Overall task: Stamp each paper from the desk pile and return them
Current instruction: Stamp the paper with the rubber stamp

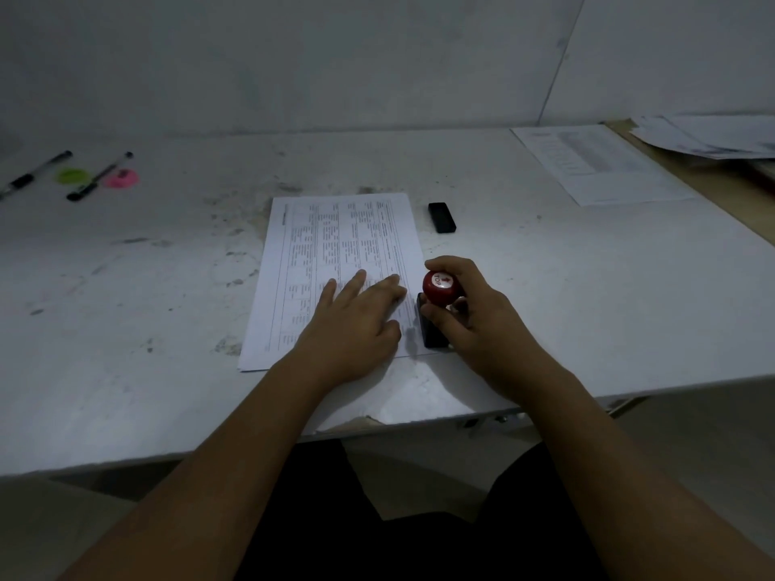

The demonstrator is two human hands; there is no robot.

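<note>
A printed paper (318, 253) with a table of text lies in the middle of the white desk (146, 329). My left hand (356, 320) rests flat on its lower right part, fingers spread. My right hand (474, 312) grips a stamp (439, 287) with a red knob marked "TOP" and a black base. The stamp stands at the paper's right edge, its base down at the paper's lower right corner. Another printed sheet (595, 161) lies at the back right, and a loose pile of papers (704, 136) sits further right on a wooden surface.
A small black block (441, 217), perhaps the stamp's cover, lies just right of the paper's top. Two black pens (98, 176) lie at the far left, with a green disc (73, 175) and a pink disc (120, 178). A grey wall stands behind the desk.
</note>
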